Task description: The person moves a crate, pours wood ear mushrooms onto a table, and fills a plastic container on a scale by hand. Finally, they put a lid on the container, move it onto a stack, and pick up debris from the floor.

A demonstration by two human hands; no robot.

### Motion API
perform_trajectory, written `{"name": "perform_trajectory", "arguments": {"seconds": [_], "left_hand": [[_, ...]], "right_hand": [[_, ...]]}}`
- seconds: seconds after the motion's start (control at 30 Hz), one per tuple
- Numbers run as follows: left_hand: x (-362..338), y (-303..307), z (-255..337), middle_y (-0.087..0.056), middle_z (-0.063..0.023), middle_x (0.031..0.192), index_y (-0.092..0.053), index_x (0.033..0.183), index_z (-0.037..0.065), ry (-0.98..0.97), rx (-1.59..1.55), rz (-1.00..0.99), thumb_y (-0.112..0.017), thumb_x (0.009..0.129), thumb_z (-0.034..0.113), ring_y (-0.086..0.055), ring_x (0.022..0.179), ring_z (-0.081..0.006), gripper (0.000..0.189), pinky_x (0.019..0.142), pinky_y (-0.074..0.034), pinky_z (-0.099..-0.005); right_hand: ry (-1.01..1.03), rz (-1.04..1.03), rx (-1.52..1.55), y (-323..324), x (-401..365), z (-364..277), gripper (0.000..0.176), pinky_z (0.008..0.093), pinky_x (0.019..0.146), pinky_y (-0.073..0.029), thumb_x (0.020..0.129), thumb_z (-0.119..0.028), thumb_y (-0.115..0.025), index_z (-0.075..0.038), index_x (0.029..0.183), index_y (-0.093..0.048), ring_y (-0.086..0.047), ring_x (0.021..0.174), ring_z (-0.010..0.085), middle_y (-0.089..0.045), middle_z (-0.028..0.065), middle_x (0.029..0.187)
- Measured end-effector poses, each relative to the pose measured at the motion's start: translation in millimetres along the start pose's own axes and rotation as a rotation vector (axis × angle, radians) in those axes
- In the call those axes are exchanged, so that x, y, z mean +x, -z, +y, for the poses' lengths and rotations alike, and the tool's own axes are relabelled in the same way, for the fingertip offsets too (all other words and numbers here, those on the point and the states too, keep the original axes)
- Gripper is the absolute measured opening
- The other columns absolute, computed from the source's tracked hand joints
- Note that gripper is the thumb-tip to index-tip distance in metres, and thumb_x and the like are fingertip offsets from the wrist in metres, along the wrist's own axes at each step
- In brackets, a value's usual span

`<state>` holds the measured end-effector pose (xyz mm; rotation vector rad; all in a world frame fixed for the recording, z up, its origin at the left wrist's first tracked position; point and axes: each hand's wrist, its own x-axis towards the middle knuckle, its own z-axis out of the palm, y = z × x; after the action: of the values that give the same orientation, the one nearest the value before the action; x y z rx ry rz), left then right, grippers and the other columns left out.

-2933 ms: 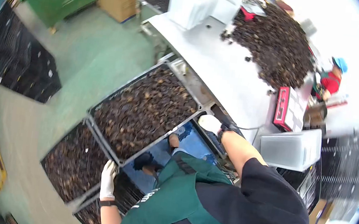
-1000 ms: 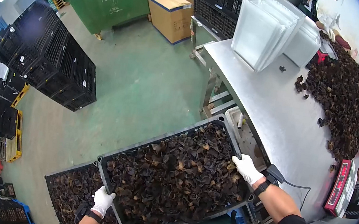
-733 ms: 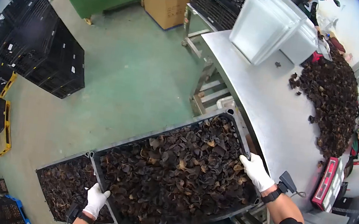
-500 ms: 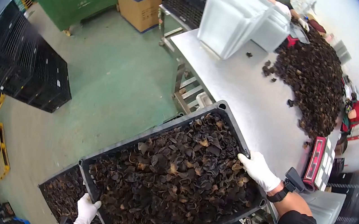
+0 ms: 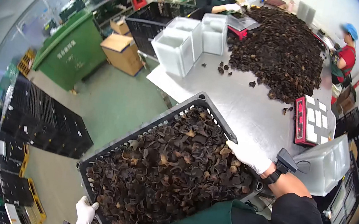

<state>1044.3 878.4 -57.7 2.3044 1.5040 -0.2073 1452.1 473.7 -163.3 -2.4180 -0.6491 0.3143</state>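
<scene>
Because the crate [image 5: 141, 131] is wide and full of dark fungus [image 5: 172, 170], the left hand [image 5: 84, 215] and right hand [image 5: 248, 157] pinch its opposite ends between thumb and fingers, presumably for balance, before the body, beside the desk [image 5: 251, 114]; contact there is unclear.

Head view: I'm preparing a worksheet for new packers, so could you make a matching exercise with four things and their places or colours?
1. Left hand
2. Scale
3. Wheeled bin
4. Right hand

A. Mostly green
B. At the crate's side nearer the metal table
C. At the crate's side farther from that table
D. Red and white, on the table

Pairs: 1-C, 2-D, 3-A, 4-B
</scene>
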Motion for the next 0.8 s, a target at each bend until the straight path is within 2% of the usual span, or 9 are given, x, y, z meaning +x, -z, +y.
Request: {"name": "perform_trajectory", "arguments": {"seconds": [0.13, 0.17, 0.2, 0.27, 0.43, 0.6, 0.67, 0.73, 0.8], "left_hand": [[8, -18, -27, -0.068, -0.0055, 0.076, -0.062, 0.083, -0.003, -0.092, -0.111, 0.117, -0.074, 0.073, -0.002, -0.061, 0.068, -0.0109, 0.016, 0.063, -0.051, -0.0283], [6, -17, -25, -0.069, -0.0055, 0.077, -0.063, 0.086, -0.003, -0.129, -0.106, 0.127, -0.072, 0.074, -0.003, -0.061, 0.069, -0.0108, 0.015, 0.064, -0.051, -0.0281], [3, -13, -17, -0.069, -0.006, 0.078, -0.063, 0.088, -0.003, -0.17, -0.108, 0.127, -0.071, 0.075, -0.004, -0.062, 0.069, -0.0109, 0.015, 0.064, -0.051, -0.0277], [13, -16, -20, -0.058, -0.0079, 0.06, -0.053, 0.071, -0.001, -0.23, -0.234, 0.207, -0.079, 0.069, 0.01, -0.052, 0.055, -0.0136, 0.028, 0.054, -0.045, -0.033], [46, -20, -10, -0.05, -0.0053, 0.056, -0.046, 0.066, 0.001, -0.357, -0.255, 0.178, -0.081, 0.069, 0.011, -0.044, 0.053, -0.0123, 0.036, 0.05, -0.04, -0.0336], [72, -10, 15, -0.045, -0.0039, 0.055, -0.043, 0.065, 0.001, -0.433, -0.18, 0.112, -0.083, 0.067, 0.011, -0.039, 0.054, -0.0125, 0.041, 0.049, -0.036, -0.0352], [85, -5, 36, -0.057, -0.0109, 0.059, -0.054, 0.066, 0.0, -0.484, 0.039, 0.104, -0.082, 0.068, 0.019, -0.055, 0.056, -0.019, 0.035, 0.054, -0.045, -0.0361], [54, 16, 68, -0.067, -0.0175, 0.072, -0.064, 0.075, -0.001, -0.293, -0.103, -0.125, -0.079, 0.068, 0.027, -0.068, 0.07, -0.0271, 0.033, 0.065, -0.053, -0.0371], [110, -19, 53, -0.07, -0.0201, 0.078, -0.069, 0.083, -0.001, -0.379, -0.035, -0.11, -0.076, 0.069, 0.032, -0.071, 0.079, -0.0318, 0.037, 0.072, -0.055, -0.0374]], "right_hand": [[-0.033, 0.021, 0.163, 25, -15, -5, 0.036, 0.0424, 0.07, -0.047, 0.088, -0.032, -0.064, -0.002, 0.106, -0.062, -0.059, 0.078, 0.0333, -0.063, 0.0188, 0.088], [0.018, 0.097, 0.112, 27, -19, -3, 0.031, 0.0417, 0.062, -0.044, 0.09, -0.033, -0.062, -0.002, 0.093, -0.062, -0.053, 0.066, 0.0313, -0.058, 0.0176, 0.074], [-0.02, 0.057, 0.127, 34, -25, -3, 0.031, 0.0416, 0.063, -0.044, 0.09, -0.033, -0.061, -0.002, 0.091, -0.062, -0.053, 0.065, 0.0314, -0.058, 0.0177, 0.073], [-0.08, -0.014, 0.162, 48, -30, -7, 0.031, 0.0415, 0.063, -0.045, 0.092, -0.033, -0.059, -0.002, 0.087, -0.062, -0.053, 0.065, 0.0316, -0.057, 0.0179, 0.071], [-0.109, 0.17, 0.043, 57, -43, -19, 0.042, 0.0481, 0.074, -0.048, 0.091, -0.042, -0.056, -0.001, 0.087, -0.065, -0.062, 0.083, 0.0422, -0.064, 0.0236, 0.084], [-0.16, 0.275, -0.052, 44, -51, -10, 0.044, 0.0481, 0.079, -0.049, 0.091, -0.043, -0.055, -0.001, 0.092, -0.067, -0.062, 0.088, 0.0428, -0.065, 0.0243, 0.088], [-0.255, 0.205, 0.15, 52, -52, -15, 0.045, 0.0491, 0.077, -0.049, 0.09, -0.045, -0.056, -0.001, 0.093, -0.067, -0.062, 0.089, 0.043, -0.066, 0.0245, 0.09], [-0.238, 0.299, -0.026, 49, -57, -7, 0.047, 0.0497, 0.072, -0.05, 0.089, -0.046, -0.059, -0.001, 0.088, -0.069, -0.064, 0.083, 0.0434, -0.067, 0.0235, 0.083], [-0.215, 0.43, -0.175, 57, -33, 10, 0.046, 0.0482, 0.071, -0.051, 0.086, -0.048, -0.063, -0.003, 0.089, -0.068, -0.065, 0.083, 0.0412, -0.067, 0.0216, 0.083]]}}
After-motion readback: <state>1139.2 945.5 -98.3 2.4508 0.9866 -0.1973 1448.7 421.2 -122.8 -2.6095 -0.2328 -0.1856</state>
